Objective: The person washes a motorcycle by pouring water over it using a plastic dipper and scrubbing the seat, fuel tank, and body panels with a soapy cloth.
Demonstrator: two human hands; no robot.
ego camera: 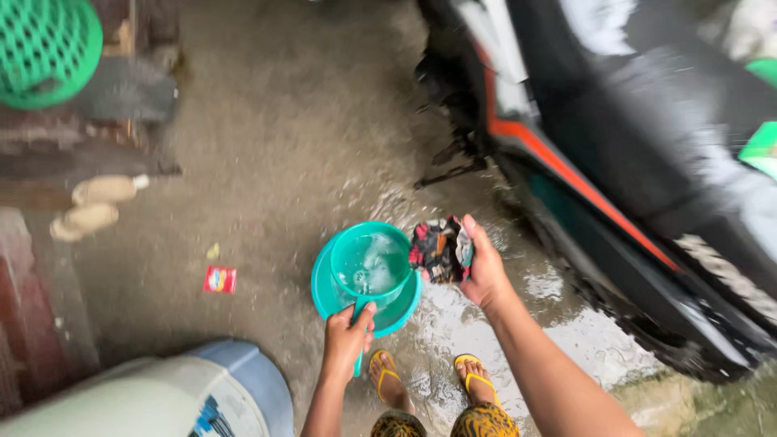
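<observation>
right beside the teal dipper, whose handle the left hand grips closed, the right hand clutches a wet rag.

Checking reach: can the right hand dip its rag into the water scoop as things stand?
Probably yes. The right hand holds the rag right beside the scoop, whose open top is unobstructed; the left hand grips only its handle.

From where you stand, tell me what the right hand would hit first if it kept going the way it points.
The right hand, gripping a wet rag, points up-left. First in line looks like bare wet floor; the motorbike lies to its right. Depth is unclear.
</observation>
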